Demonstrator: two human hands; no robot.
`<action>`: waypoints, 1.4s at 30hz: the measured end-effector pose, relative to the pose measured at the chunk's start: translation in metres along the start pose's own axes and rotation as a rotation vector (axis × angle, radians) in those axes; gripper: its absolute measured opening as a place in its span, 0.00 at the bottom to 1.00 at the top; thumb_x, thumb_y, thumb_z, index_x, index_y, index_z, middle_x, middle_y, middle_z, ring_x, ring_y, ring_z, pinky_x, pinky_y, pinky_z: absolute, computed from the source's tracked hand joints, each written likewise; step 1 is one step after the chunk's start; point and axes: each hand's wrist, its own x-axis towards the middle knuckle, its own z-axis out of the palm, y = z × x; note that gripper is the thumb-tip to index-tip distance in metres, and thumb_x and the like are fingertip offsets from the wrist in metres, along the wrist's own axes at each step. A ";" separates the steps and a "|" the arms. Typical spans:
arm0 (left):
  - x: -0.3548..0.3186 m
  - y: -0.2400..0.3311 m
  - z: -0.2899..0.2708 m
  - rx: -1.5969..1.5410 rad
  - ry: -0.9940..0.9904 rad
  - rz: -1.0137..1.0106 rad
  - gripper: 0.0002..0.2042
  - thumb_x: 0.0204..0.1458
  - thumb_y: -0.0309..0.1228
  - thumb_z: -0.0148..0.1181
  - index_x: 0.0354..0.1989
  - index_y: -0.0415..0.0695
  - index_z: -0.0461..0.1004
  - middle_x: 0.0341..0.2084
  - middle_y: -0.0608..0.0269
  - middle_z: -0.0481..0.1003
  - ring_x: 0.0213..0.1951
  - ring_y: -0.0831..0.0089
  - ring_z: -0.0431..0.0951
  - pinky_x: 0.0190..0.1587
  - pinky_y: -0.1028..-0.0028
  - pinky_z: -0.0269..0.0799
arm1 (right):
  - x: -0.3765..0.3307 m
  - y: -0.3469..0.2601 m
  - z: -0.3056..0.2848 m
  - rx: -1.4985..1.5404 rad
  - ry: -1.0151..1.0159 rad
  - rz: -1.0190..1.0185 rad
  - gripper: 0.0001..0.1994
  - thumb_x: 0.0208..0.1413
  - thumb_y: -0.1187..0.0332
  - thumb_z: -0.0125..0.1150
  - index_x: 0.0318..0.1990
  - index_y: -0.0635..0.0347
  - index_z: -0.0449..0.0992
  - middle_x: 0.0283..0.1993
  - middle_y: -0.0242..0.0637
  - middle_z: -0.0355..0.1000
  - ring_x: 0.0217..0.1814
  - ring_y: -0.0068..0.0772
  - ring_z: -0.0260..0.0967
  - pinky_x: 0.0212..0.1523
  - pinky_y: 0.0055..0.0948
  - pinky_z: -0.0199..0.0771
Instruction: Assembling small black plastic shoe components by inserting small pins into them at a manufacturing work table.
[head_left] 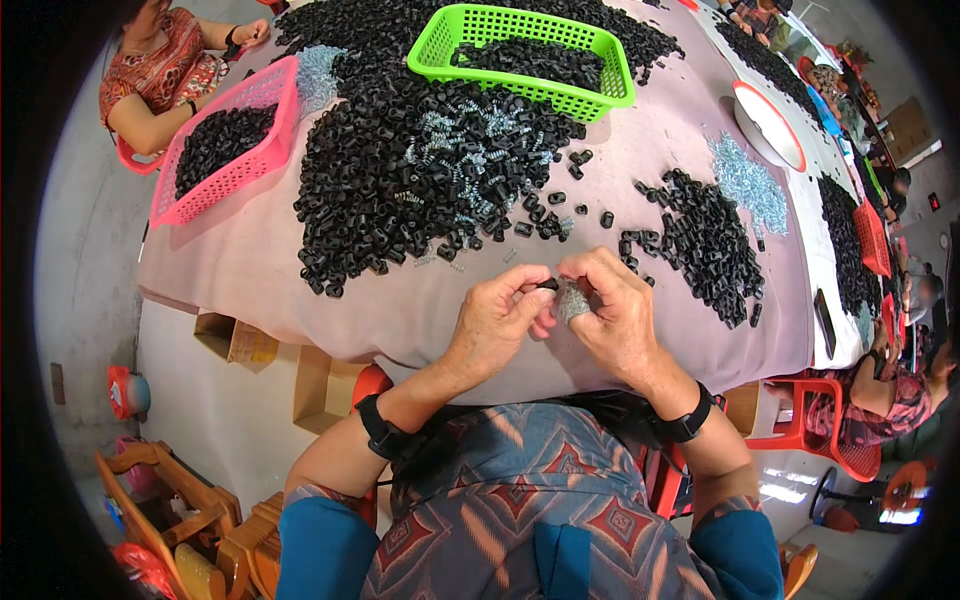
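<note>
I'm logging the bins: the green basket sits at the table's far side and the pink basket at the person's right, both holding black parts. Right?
Not quite. The head view shows the pink basket at the person's left, not right. The green basket is at the far side of the table, and both hold black parts.

a long counter [250, 270] under a pinkish cloth carries heaps of small black plastic pieces [400, 170], scattered silver springs [748, 180], a green basket [525, 55], a pink basket [230, 140], a round white tray [768, 125] and a red basket [872, 238] farther along.
</note>
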 end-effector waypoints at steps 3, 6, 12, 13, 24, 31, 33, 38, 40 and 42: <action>0.000 0.002 0.002 -0.025 0.003 0.016 0.10 0.57 0.26 0.51 0.44 0.35 0.71 0.23 0.64 0.74 0.26 0.80 0.74 0.28 0.80 0.73 | 0.000 0.004 0.000 0.042 -0.026 0.024 0.14 0.37 0.83 0.55 0.35 0.62 0.71 0.29 0.40 0.66 0.28 0.38 0.68 0.28 0.29 0.69; -0.001 0.001 0.003 -0.040 0.009 0.014 0.10 0.57 0.26 0.51 0.45 0.35 0.71 0.23 0.64 0.73 0.25 0.80 0.74 0.28 0.80 0.73 | 0.000 0.007 0.000 0.090 -0.018 0.079 0.14 0.38 0.84 0.55 0.36 0.62 0.71 0.29 0.39 0.66 0.27 0.35 0.68 0.27 0.27 0.69; -0.001 -0.002 0.001 0.017 -0.005 0.017 0.10 0.57 0.25 0.51 0.45 0.35 0.71 0.23 0.63 0.74 0.26 0.80 0.75 0.28 0.80 0.73 | 0.002 0.005 -0.003 -0.044 -0.025 -0.103 0.13 0.39 0.84 0.56 0.36 0.62 0.71 0.28 0.37 0.65 0.24 0.31 0.66 0.26 0.26 0.68; -0.002 -0.001 0.002 0.024 0.005 0.014 0.10 0.57 0.25 0.52 0.46 0.35 0.70 0.23 0.63 0.74 0.26 0.80 0.75 0.28 0.79 0.74 | 0.002 0.005 -0.004 0.012 -0.033 -0.041 0.13 0.38 0.83 0.56 0.36 0.62 0.71 0.28 0.37 0.65 0.24 0.31 0.66 0.25 0.26 0.68; -0.001 -0.003 0.002 -0.015 0.022 0.013 0.11 0.57 0.25 0.52 0.46 0.35 0.70 0.25 0.62 0.75 0.26 0.79 0.75 0.29 0.79 0.74 | -0.005 0.008 0.003 0.086 -0.005 0.075 0.14 0.43 0.83 0.56 0.40 0.62 0.71 0.31 0.34 0.68 0.28 0.23 0.69 0.30 0.22 0.69; 0.000 0.003 0.000 -0.110 -0.028 -0.069 0.10 0.58 0.26 0.51 0.46 0.35 0.68 0.29 0.61 0.73 0.30 0.77 0.74 0.34 0.76 0.75 | -0.005 0.019 -0.002 0.518 0.065 0.277 0.11 0.50 0.84 0.52 0.40 0.64 0.73 0.34 0.28 0.70 0.36 0.14 0.66 0.37 0.17 0.68; 0.000 0.002 0.000 -0.119 -0.035 -0.068 0.10 0.58 0.26 0.51 0.46 0.35 0.68 0.30 0.61 0.73 0.30 0.77 0.74 0.35 0.76 0.75 | -0.007 0.019 -0.005 0.458 -0.008 0.319 0.09 0.50 0.83 0.51 0.38 0.65 0.73 0.32 0.26 0.69 0.35 0.13 0.64 0.36 0.16 0.67; 0.001 0.005 -0.001 -0.106 -0.053 -0.076 0.10 0.58 0.25 0.50 0.45 0.35 0.68 0.30 0.61 0.73 0.30 0.77 0.74 0.34 0.76 0.74 | -0.008 0.020 -0.002 0.483 0.060 0.351 0.05 0.52 0.81 0.53 0.35 0.63 0.73 0.29 0.22 0.67 0.29 0.11 0.61 0.30 0.14 0.64; 0.001 0.003 0.001 -0.117 -0.025 -0.057 0.10 0.58 0.26 0.50 0.45 0.35 0.69 0.27 0.62 0.73 0.28 0.78 0.74 0.32 0.78 0.73 | -0.005 0.025 -0.004 0.477 0.095 0.359 0.04 0.53 0.80 0.54 0.35 0.63 0.73 0.28 0.21 0.67 0.27 0.10 0.60 0.28 0.14 0.62; 0.001 0.003 0.001 -0.131 -0.002 -0.036 0.10 0.58 0.26 0.51 0.45 0.35 0.69 0.25 0.63 0.73 0.26 0.79 0.74 0.30 0.79 0.72 | 0.002 0.036 -0.013 0.421 0.217 0.325 0.03 0.54 0.79 0.55 0.34 0.62 0.73 0.27 0.20 0.66 0.25 0.09 0.58 0.25 0.13 0.59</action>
